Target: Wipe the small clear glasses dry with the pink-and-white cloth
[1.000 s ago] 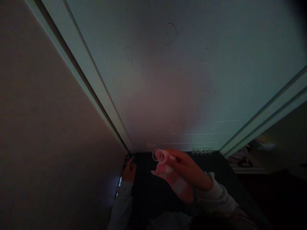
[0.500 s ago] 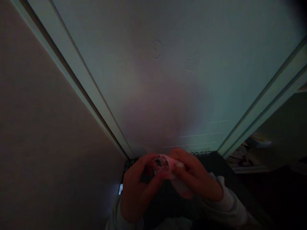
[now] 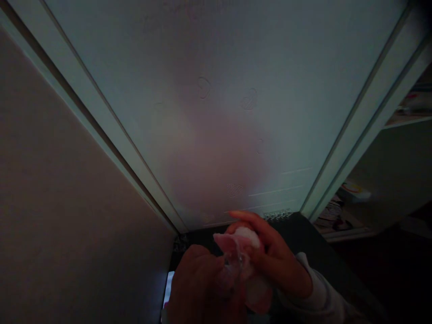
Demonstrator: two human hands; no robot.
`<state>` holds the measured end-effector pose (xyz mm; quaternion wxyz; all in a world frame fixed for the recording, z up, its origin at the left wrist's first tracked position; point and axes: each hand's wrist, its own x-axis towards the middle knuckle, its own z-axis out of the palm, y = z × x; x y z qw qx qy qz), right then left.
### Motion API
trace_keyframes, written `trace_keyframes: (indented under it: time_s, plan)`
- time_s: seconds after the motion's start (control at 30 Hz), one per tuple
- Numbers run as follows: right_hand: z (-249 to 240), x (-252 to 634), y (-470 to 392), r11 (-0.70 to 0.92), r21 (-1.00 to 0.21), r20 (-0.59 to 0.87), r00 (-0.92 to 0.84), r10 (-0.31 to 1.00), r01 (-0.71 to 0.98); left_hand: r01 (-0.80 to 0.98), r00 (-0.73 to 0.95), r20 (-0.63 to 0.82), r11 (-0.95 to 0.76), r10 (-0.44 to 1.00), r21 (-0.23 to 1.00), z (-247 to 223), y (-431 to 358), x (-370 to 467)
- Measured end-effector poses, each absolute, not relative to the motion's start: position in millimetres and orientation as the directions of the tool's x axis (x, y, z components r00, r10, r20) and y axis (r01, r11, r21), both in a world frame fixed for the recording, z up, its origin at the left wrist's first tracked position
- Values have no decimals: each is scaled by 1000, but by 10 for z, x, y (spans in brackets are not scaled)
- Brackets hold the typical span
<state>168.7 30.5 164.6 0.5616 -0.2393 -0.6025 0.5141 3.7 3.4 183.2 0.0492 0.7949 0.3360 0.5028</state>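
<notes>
Low in the dim head view, a pink and white soft-looking item (image 3: 258, 292) is between my hands; its exact kind does not show. A shiny, see-through part (image 3: 229, 270) lies at its left side. My right hand (image 3: 276, 256) is closed around the item from the right, thumb on its near face, while the index finger points out to the left. My left hand (image 3: 197, 279) is closed at the see-through part, its knuckles turned up and its fingertips mostly hidden.
Ahead rises a pale panel (image 3: 216, 148) with faint heart shapes, framed by light strips. A brown surface (image 3: 67, 202) fills the left. Open shelving with several objects (image 3: 354, 191) stands at the right. Something bright (image 3: 168, 285) glows beside my left hand.
My left hand has come down and turned so that its knuckles show. A pink flap now stands up from the item, and more of its white part shows. The view has shifted slightly.
</notes>
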Motion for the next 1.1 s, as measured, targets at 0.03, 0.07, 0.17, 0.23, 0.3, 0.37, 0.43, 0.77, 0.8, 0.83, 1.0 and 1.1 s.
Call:
trace_keyframes:
  time_s: [0.03,0.07,0.17,0.23,0.3,0.37,0.43,0.77,0.8,0.83,1.0,1.1]
  plan:
    - [1637,1682,301,347,-897,414,-244,877,-275,527,268,781,-764,564,372,1825,15,38]
    - [1630,1680,301,349,-905,403,-231,886,-243,561,292,785,-763,546,322,1826,-4,43]
    - [1614,1687,326,404,-910,413,-226,882,-90,602,358,779,-765,514,228,1856,-37,80]
    - [1605,1696,353,464,-885,447,-244,861,16,603,361,795,-773,487,199,1881,-29,124]
    - [1601,1707,377,531,-841,495,-253,831,103,599,341,841,-787,420,150,1897,4,175]
    - [1601,1720,395,597,-785,553,-246,796,168,575,334,891,-815,307,65,1905,44,227]
    - [1605,1734,405,650,-727,606,-237,759,223,567,333,909,-823,251,20,1908,70,276]
    - [1558,1712,398,632,-699,620,-158,769,335,616,220,917,-776,332,133,1856,-26,361]
    - [1557,1709,399,629,-702,622,-141,770,335,607,222,917,-783,331,135,1857,-22,348]
    - [1558,1707,399,624,-709,624,-122,772,327,599,229,913,-788,336,140,1863,-16,333]
    - [1559,1702,397,562,-803,570,-19,821,196,567,297,891,-814,342,123,1897,21,275]
    - [1543,1693,393,517,-852,519,-4,855,85,582,287,894,-804,345,123,1877,33,285]
